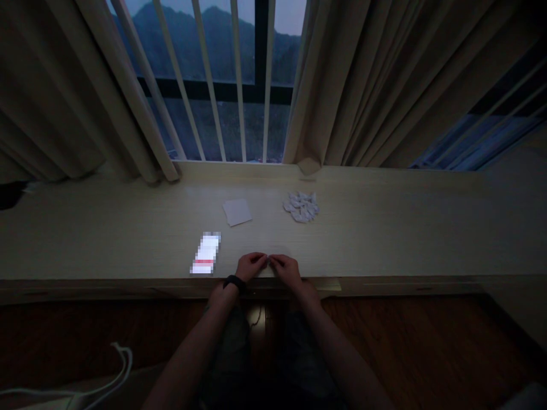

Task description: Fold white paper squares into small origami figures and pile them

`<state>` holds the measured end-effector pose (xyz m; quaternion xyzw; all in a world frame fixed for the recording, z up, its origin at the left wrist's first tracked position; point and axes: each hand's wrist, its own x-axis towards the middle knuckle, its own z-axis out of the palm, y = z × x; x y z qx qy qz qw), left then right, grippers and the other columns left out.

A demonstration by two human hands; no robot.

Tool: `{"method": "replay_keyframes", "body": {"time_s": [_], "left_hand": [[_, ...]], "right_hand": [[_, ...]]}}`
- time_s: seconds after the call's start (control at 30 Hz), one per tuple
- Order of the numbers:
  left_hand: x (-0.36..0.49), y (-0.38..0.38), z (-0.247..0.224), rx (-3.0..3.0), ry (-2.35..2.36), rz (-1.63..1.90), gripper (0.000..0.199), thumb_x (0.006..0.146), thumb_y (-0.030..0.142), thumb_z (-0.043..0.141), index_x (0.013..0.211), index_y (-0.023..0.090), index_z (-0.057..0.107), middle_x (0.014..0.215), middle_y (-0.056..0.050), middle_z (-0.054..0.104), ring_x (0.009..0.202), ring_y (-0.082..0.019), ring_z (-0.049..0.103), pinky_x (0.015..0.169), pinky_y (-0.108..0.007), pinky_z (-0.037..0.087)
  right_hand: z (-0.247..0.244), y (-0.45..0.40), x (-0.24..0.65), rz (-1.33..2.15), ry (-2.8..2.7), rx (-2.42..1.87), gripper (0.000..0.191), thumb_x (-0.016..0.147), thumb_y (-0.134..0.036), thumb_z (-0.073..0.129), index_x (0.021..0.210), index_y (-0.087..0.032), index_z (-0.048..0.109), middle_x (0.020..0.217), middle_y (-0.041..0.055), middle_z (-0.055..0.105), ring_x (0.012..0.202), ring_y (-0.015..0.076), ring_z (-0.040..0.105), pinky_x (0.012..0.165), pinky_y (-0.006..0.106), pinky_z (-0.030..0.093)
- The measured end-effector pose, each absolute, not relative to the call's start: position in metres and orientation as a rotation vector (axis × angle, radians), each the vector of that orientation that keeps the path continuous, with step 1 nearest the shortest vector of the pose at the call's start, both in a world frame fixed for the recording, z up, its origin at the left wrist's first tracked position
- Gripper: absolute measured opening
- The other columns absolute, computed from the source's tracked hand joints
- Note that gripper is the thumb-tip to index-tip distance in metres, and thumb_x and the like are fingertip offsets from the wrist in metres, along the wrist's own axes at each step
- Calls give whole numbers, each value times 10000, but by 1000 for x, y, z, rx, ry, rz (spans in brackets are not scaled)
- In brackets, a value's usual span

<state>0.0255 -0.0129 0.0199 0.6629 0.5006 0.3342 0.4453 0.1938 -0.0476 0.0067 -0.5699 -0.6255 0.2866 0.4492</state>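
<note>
My left hand (251, 266), with a dark band at its wrist, is closed in a pinch near the front edge of the tabletop. Facing it, my right hand (287, 270) pinches as well, and the fingertips of both almost meet. Between them shows a tiny pale bit of folded paper (268, 259), mostly covered by the fingers. Beyond the hands, to the left, lie square white paper sheets (237, 212). Farther right is a loose heap of small folded white papers (301, 206).
A phone (207, 253) with a lit, blurred-out screen lies left of my hands. The long pale tabletop (384, 228) runs below a barred window (213, 85) with beige curtains (342, 85). A white cord (123, 364) hangs at the lower left, above the dark wooden floor (410, 341).
</note>
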Motion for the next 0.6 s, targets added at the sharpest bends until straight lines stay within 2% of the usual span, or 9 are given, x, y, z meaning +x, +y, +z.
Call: {"method": "replay_keyframes", "body": {"time_s": [0.23,0.43,0.6], "left_hand": [[22,-22,35,1972,1277,822,260,829,370,553,980,220,703,989,-53,703,915,-195,636,855,-316,478],[19,-20,40,2152,1227,693,255,843,285,533,1037,235,691,1030,-48,698,943,-198,637,876,-313,468],[18,-20,37,2201,1249,625,273,850,311,524,1043,219,692,1034,-71,696,944,-217,637,875,-329,463]], "right_hand": [[25,-50,191,570,-1821,-1473,233,857,-226,503,990,-227,694,984,64,699,890,201,627,842,316,462],[26,-52,190,505,-1880,-1467,233,861,-239,508,1007,-213,688,994,70,695,886,202,624,829,307,455],[29,-55,190,494,-1905,-1488,234,851,-216,509,997,-213,692,988,71,697,873,200,628,819,302,456]]}}
